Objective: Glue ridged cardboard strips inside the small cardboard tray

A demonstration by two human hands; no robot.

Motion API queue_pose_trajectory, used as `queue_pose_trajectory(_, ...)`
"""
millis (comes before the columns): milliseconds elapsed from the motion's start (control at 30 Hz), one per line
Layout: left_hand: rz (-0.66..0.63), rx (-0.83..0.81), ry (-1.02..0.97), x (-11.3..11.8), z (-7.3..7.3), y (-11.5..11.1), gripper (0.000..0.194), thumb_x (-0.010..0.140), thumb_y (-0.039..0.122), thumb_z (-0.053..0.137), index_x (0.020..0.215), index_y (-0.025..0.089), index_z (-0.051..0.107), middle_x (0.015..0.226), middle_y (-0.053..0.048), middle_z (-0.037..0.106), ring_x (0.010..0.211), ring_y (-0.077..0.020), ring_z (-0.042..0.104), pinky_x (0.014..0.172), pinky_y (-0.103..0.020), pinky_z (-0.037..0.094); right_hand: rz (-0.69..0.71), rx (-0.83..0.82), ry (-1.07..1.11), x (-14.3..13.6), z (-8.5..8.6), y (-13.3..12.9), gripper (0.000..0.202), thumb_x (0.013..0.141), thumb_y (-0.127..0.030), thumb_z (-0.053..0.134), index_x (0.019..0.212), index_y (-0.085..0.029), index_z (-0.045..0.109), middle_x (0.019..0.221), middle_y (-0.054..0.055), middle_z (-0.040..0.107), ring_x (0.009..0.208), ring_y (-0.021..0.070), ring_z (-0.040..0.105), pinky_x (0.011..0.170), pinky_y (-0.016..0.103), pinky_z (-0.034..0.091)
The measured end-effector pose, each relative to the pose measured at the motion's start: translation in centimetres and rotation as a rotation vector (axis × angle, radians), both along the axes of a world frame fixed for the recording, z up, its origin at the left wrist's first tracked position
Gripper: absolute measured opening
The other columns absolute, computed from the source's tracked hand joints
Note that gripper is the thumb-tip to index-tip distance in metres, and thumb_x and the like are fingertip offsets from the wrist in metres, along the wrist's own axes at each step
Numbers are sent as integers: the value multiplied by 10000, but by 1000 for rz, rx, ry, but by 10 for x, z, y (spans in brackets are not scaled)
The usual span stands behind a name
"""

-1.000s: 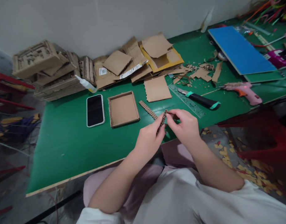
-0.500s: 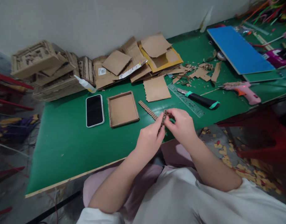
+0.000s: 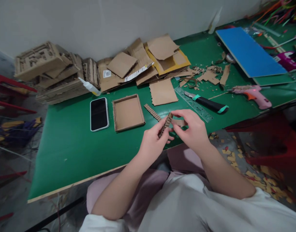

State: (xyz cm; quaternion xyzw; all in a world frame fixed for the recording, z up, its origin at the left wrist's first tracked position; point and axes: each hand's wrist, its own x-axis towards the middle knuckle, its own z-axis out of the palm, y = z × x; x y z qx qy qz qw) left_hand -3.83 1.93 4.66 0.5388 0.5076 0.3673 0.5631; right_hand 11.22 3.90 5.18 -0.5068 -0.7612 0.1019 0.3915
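My left hand [image 3: 154, 141] is closed on a ridged corrugated cardboard strip [image 3: 165, 124], tilted up over the table's front edge. Fingertips of my right hand [image 3: 190, 129] pinch the strip's upper end, and a flat tan piece [image 3: 179, 122] shows by those fingers. Another corrugated strip [image 3: 152, 112] lies on the green table just behind my left hand. To the left is a shallow square cardboard tray [image 3: 128, 113], with a phone [image 3: 99, 114] beside it. A square cardboard piece [image 3: 163, 92] lies behind the strips.
A cutter [image 3: 208, 103] rests by a clear ruler [image 3: 196, 106]; a pink glue gun [image 3: 255, 95] lies at the right. Cardboard stacks [image 3: 41, 64], a glue bottle [image 3: 90, 87], cardboard scraps [image 3: 209, 75] and a blue board [image 3: 249, 51] stand or lie farther back.
The held strip now shows more of its ridged face. My right hand has shifted slightly right, exposing the flat tan piece, and my left hand's lower fingers have spread a little.
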Motion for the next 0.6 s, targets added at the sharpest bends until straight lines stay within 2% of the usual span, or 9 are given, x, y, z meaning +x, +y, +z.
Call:
queue_pose_trajectory(133, 0, -6, -4, 1, 1, -1, 417, 857, 253, 459, 1273, 229, 463, 867, -11, 675, 677, -122, 675, 609, -226, 574, 4, 77, 36, -2, 0, 0, 197, 791, -206, 557, 978, -193, 618, 933, 64, 644, 897, 175, 577, 816, 315, 468)
queue_pose_trajectory(267, 1, -28, -39, 3, 0, -2, 406, 848, 252, 478, 1253, 228, 466, 899, -25, 675, 677, -125, 678, 598, -210, 569, -3, 143, 41, -2, 0, 1, 139, 818, -176, 538, 898, -182, 651, 851, 63, 657, 825, 152, 588, 768, 288, 488)
queue_pose_trajectory(500, 34, -37, -73, 5, 1, 0, 436, 826, 253, 527, 1255, 231, 455, 956, -28, 653, 666, -112, 663, 598, -216, 571, 103, 122, 82, -2, 0, 1, 100, 814, -150, 539, 840, -169, 634, 843, 63, 655, 827, 154, 590, 752, 292, 500)
queue_pose_trajectory(600, 44, -28, -76, 5, 2, 0, 426, 831, 277, 525, 1251, 228, 476, 904, -17, 655, 630, -103, 650, 574, -219, 572, 151, 72, 118, -3, 0, 1, 88, 813, -144, 541, 832, -171, 623, 837, 53, 654, 818, 144, 590, 739, 277, 497)
